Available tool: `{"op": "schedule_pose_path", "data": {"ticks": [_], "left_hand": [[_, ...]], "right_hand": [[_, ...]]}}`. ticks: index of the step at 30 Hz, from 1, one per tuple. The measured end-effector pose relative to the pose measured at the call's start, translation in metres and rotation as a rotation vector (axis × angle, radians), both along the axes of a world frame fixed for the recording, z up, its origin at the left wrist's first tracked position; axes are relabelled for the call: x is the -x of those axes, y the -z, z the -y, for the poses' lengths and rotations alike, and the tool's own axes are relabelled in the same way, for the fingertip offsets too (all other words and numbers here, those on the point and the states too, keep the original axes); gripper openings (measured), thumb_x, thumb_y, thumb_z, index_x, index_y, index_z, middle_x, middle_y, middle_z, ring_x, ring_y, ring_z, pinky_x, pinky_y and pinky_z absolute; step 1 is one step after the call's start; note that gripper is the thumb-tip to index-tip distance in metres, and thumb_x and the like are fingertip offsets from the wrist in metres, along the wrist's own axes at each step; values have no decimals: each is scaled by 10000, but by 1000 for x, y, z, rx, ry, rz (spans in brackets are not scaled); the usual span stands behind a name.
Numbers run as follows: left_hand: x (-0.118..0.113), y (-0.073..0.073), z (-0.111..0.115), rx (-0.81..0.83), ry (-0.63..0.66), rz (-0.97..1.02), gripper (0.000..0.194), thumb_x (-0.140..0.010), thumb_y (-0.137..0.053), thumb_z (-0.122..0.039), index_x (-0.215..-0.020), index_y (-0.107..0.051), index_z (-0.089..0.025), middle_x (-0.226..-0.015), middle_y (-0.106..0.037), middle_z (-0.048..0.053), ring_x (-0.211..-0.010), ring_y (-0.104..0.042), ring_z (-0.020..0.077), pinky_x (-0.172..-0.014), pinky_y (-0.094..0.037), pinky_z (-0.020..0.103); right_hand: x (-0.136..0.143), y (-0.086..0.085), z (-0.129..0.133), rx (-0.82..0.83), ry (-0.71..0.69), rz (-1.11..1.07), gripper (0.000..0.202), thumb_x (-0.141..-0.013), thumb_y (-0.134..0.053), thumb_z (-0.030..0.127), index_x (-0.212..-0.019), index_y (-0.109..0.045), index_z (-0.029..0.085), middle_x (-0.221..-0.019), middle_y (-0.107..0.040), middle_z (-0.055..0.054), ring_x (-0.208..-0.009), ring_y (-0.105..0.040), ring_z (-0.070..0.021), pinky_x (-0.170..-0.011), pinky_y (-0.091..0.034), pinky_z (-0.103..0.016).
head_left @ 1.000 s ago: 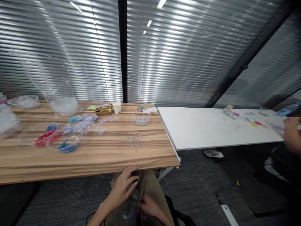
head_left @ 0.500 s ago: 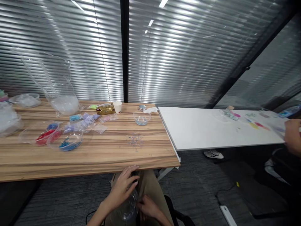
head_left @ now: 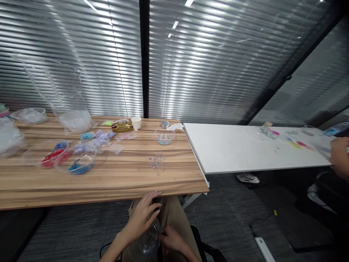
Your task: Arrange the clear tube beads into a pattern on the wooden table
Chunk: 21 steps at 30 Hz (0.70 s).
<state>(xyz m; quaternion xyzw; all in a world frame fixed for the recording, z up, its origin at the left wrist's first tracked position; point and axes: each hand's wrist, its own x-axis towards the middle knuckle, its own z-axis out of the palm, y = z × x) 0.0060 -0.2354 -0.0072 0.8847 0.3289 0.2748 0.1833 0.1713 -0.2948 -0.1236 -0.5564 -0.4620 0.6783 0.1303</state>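
A clear, see-through plastic container (head_left: 147,242) rests on my lap, below the front edge of the wooden table (head_left: 114,189). My left hand (head_left: 143,216) lies over its upper part with the fingers spread. At its right side is my right hand (head_left: 172,238), fingers curled and closed near the rim; what they pinch is too small to make out. On the table in front lies a scatter of small clear and bluish pieces (head_left: 157,162). Behind it stands a clear bowl (head_left: 164,137) with a pale blue bottom.
At left are clear bowls with red (head_left: 51,158) and blue beads (head_left: 79,166), small bags (head_left: 102,138), a gold packet (head_left: 122,126) and a paper cup (head_left: 136,123). A white table (head_left: 231,153) adjoins at right, where another person's hand (head_left: 339,156) shows.
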Motion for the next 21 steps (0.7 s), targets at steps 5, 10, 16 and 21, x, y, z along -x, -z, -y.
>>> {"op": "schedule_pose_path", "data": {"ticks": [5, 10, 16, 21], "left_hand": [[0, -1, 0, -1, 2, -25, 227, -929, -454, -153, -1072, -619, -214, -1373, -464, 89, -1276, -419, 263, -1037, -403, 459], [0, -2, 0, 33, 19, -61, 225, -933, -454, -166, -1076, -621, -213, -1395, -436, 91, -1297, -386, 275, -1054, -375, 493], [2, -2, 1, 45, 21, -56, 234, -938, -456, -181, -1103, -616, -223, -1407, -426, 84, -1307, -378, 266, -1066, -367, 489], [4, -8, -2, 38, 29, -62, 275, -955, -432, -206, -1184, -583, -228, -1400, -451, 81, -1295, -414, 251, -1069, -378, 471]], "right_hand": [[0, -2, -1, -38, -32, 64, 227, -667, -434, 120, -446, -472, 149, -340, -453, 45, -263, -407, -89, -328, -286, -150], [1, 0, -2, -28, -73, 88, 245, -685, -398, 84, -460, -458, 162, -344, -449, 51, -262, -406, -95, -343, -335, -173], [-1, -6, -1, -67, -84, 122, 286, -696, -364, 32, -456, -437, 169, -362, -451, 48, -287, -412, -102, -363, -350, -195], [-7, -18, -1, -122, -93, 115, 298, -745, -380, 57, -477, -442, 174, -388, -464, 41, -326, -432, -105, -383, -358, -197]]}}
